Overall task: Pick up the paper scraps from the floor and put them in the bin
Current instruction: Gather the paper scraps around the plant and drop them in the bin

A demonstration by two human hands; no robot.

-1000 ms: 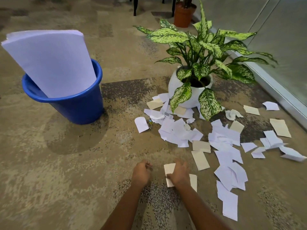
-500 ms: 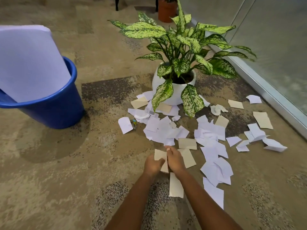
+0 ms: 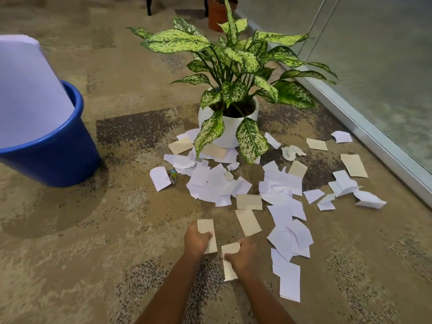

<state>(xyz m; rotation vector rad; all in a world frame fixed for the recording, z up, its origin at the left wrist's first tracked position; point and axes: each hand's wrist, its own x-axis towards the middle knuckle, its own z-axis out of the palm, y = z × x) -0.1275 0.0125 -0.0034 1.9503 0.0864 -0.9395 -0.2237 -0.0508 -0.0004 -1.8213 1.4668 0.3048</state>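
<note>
Several white and beige paper scraps (image 3: pixel 281 190) lie scattered on the carpet in front of a potted plant. My left hand (image 3: pixel 196 240) grips a beige scrap (image 3: pixel 205 226) that sticks up from its fingers. Just right of it, my right hand (image 3: pixel 242 254) closes on another beige scrap (image 3: pixel 229 265) lying on the floor. The blue bin (image 3: pixel 58 157) stands at the far left with large white sheets (image 3: pixel 25 90) leaning out of it.
A leafy plant in a white pot (image 3: pixel 228 127) stands behind the scraps. A glass wall with a metal base rail (image 3: pixel 374 141) runs along the right. A terracotta pot (image 3: pixel 218 12) and chair legs are at the back. Bare carpet lies between me and the bin.
My left hand has taken hold of the beige scrap that the right hand held. My right hand has moved down onto a second beige scrap. The view has shifted right.
</note>
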